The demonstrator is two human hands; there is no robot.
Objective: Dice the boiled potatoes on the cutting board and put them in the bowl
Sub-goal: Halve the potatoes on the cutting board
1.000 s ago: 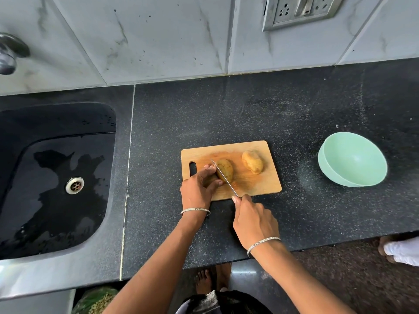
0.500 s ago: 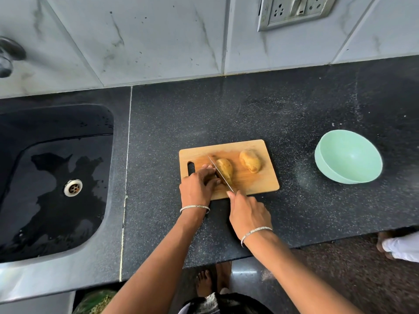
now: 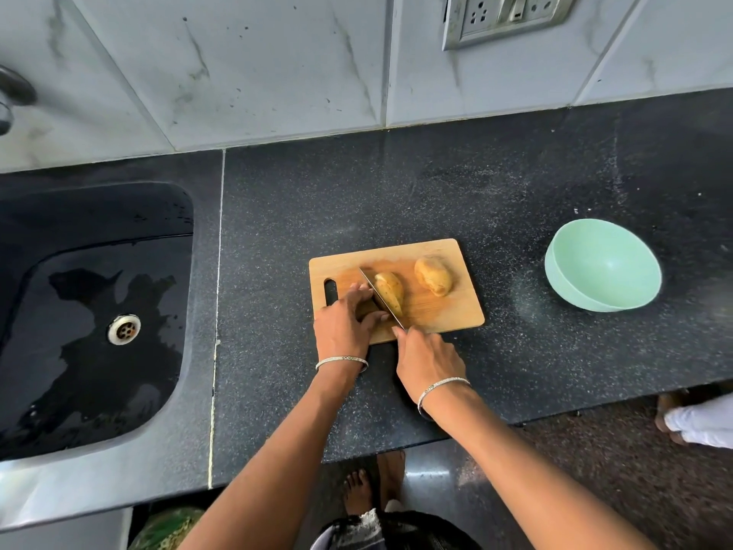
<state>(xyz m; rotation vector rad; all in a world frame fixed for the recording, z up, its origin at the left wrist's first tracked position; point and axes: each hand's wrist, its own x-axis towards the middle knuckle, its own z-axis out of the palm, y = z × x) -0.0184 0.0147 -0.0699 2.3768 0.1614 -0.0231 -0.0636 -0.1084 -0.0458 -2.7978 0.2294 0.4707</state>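
On the black speckled countertop (image 3: 396, 192) lies a wooden cutting board (image 3: 444, 315) with 2 unpeeled boiled potatoes on it, both still whole in outline. The left potato (image 3: 392, 290) sits near the board's middle, and the right potato (image 3: 433, 275) lies just beside it, apart, toward the far right corner.

The right hand (image 3: 428, 359) is closed round the handle of a knife (image 3: 380, 296). The handle is hidden inside the fist, and the forefinger reaches forward to the blade's heel. The blade runs diagonally away from the person, its edge down against the left flank of the left potato.

The left hand (image 3: 343, 327) arches over the board on the blade's other side, with fingers bent and their tips close to the steel. Whether they pinch any potato beneath them cannot be told.

A mint-green bowl (image 3: 571, 287) stands well apart to the right of the board, tilted on its rounded base, with nothing visible inside. Each wrist wears 1 silver bangle (image 3: 342, 360). A wet black sink (image 3: 99, 216) with a steel drain (image 3: 124, 329) lies to the left.
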